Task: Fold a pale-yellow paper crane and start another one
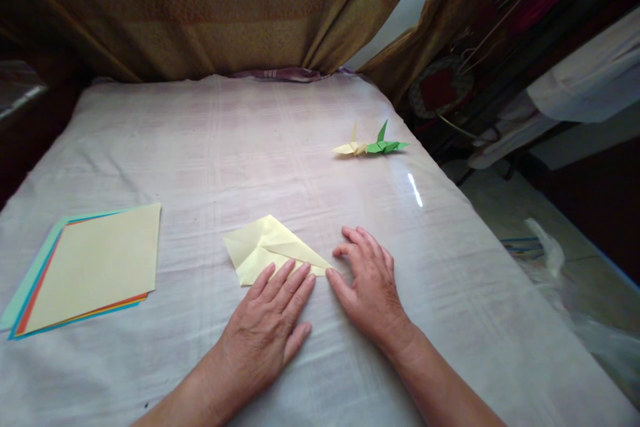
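Lying at the near left of the table (pixel 210 140) is a stack of coloured paper sheets (pixel 93 265), a pale yellow sheet on top and teal, orange and blue edges showing beneath. To its right, near the middle, sits the partly folded yellow paper (pixel 267 248), flat on the cloth with several creases already in it and a pointed flap running right. The left hand (pixel 270 327) rests flat and open, fingers spread, its fingertips pressing the near edge of that paper. The right hand (pixel 367 280) lies just beside it, open too, thumb tip touching the flap's right point, the other fingers curled lightly on the cloth. Neither hand grips anything. This looks like a crease being flattened midway through a fold; sharpening it would call for steady pressure along the edge while the sheet is kept from sliding. Farther right and far back stand two finished paper figures, one yellow (pixel 351 145), one green (pixel 385 143), touching. No containers show on the table.
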### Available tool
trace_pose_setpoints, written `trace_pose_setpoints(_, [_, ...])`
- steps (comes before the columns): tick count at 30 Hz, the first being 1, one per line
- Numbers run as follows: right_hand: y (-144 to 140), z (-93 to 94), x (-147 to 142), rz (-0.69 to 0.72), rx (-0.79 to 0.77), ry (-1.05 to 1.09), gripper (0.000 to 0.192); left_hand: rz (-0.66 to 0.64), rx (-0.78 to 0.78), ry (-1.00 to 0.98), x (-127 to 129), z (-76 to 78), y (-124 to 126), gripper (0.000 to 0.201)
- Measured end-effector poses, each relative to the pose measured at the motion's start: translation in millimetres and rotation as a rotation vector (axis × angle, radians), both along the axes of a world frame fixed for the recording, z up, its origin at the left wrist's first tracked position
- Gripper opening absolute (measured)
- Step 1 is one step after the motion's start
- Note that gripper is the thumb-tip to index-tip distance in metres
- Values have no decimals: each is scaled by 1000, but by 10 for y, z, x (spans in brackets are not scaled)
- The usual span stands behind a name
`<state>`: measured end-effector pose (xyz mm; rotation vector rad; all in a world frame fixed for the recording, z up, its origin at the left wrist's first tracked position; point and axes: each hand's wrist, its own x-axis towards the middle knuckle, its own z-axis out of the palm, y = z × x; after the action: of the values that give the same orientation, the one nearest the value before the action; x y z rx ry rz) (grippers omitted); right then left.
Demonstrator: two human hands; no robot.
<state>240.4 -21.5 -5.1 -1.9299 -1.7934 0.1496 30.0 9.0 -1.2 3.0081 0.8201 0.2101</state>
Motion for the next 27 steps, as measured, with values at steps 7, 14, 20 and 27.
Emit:
trace_pose_setpoints(7, [-42,15,124,48,-39,81,20,-5,26,-8,2,14,2,53])
trace_pose_setpoints(14, [-10,-2,-2,-7,-14,-26,25,2,-17,-1,10,32,-1,55])
trace_pose_setpoints(20, [14,-36,-72,-3,-49,-180,46,8,-34,2,-3,16,5,58])
trace_pose_setpoints(27, [-73,-36,-49,290,36,-282,45,12,-113,-3,-9,36,14,60])
